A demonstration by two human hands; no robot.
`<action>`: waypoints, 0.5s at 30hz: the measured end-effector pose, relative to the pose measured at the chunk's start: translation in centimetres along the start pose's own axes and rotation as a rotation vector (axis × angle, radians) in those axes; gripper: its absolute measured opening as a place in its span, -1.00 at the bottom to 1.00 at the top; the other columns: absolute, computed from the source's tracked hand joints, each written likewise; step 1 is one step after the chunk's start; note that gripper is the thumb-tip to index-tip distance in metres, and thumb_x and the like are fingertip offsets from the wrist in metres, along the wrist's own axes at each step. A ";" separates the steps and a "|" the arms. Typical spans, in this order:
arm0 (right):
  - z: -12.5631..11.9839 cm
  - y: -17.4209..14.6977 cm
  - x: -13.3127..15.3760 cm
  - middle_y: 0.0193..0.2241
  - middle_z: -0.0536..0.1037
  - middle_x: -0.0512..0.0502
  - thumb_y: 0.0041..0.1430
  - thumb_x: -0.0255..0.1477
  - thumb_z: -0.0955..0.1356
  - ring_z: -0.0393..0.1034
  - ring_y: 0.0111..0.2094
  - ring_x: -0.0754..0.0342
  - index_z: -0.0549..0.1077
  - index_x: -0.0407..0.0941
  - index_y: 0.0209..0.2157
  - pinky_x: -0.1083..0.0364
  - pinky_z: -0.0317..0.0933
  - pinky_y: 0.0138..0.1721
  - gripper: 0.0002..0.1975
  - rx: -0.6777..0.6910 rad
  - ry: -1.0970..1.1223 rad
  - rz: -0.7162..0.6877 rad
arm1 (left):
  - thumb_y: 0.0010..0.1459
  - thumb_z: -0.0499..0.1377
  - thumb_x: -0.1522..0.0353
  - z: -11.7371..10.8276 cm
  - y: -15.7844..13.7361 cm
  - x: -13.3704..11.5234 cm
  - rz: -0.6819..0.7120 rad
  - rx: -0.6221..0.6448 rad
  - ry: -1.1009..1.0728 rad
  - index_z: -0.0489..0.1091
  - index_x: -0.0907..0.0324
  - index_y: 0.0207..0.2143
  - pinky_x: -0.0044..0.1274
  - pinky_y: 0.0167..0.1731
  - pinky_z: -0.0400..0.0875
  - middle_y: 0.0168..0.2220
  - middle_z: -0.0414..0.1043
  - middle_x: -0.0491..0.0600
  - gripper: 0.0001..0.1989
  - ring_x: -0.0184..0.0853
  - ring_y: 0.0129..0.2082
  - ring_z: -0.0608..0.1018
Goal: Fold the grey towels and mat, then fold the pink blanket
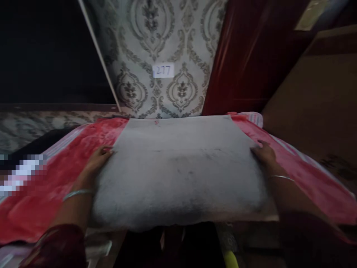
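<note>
A large pale grey sheet point(178, 163), marked with dark smudges and small red marks near its far edge, lies over a red cloth. I cannot tell if it is paper or fabric. Its near edge curves down at the table's front and looks blurred. On its left side edge, my left hand point(98, 160) is closed, thumb and fingers pinching the border. My right hand point(264, 154) grips the opposite edge at about the same height. A bracelet circles each wrist.
The red cloth point(61, 178) with white striping spreads out on both sides. Behind stand a patterned wall, a label reading 277 point(163, 70), a dark screen-like panel point(50, 52) at left, a dark red glossy panel point(237, 52), and a brown cardboard box point(315, 104) at right.
</note>
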State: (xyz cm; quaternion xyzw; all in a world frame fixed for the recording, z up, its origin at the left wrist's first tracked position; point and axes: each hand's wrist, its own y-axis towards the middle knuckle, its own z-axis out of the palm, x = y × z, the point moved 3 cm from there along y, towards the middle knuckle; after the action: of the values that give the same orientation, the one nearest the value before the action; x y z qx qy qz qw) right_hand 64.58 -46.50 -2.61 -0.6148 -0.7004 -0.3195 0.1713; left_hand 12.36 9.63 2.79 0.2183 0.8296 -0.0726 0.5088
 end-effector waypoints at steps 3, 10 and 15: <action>0.3 -0.6 -0.1 -0.02 0.58 -0.28 0.01 -0.33 0.43 0.46 -0.04 -0.16 0.43 -0.12 0.22 -0.11 0.30 0.03 -0.32 0.000 0.126 0.092 | -0.38 0.40 0.09 -0.2 0.5 0.1 -0.053 0.108 -0.038 0.46 0.12 -0.13 -0.53 -0.44 0.33 -0.36 0.50 -0.11 -0.32 -0.28 -0.39 0.47; 0.6 -0.8 -1.2 -0.13 0.65 -0.13 -0.08 -0.45 0.43 0.45 -0.01 -0.07 0.64 -0.11 -0.16 -0.06 0.24 0.15 -0.63 0.003 0.500 -0.081 | -0.51 0.31 0.07 0.5 0.3 -1.0 -0.048 0.081 0.119 0.57 0.10 -0.33 -0.53 -0.36 0.33 -0.27 0.57 -0.05 -0.43 -0.18 -0.22 0.48; 0.0 -1.1 -1.6 -0.34 0.60 -0.05 -0.11 -0.40 0.43 0.38 -0.27 0.06 0.64 -0.15 -0.21 0.08 0.28 -0.17 -0.65 -0.052 0.705 0.115 | -0.32 0.23 0.03 0.3 -0.5 -0.1 -0.055 -0.014 0.104 0.57 0.11 -0.17 -0.50 -0.35 0.35 -0.23 0.55 -0.05 -0.39 -0.18 -0.23 0.47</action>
State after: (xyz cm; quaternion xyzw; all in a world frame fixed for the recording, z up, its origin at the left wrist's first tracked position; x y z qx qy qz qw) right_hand 63.84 -47.73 -3.90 -0.5091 -0.5541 -0.5198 0.4044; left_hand 12.41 9.03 2.65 0.1952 0.8611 -0.0695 0.4643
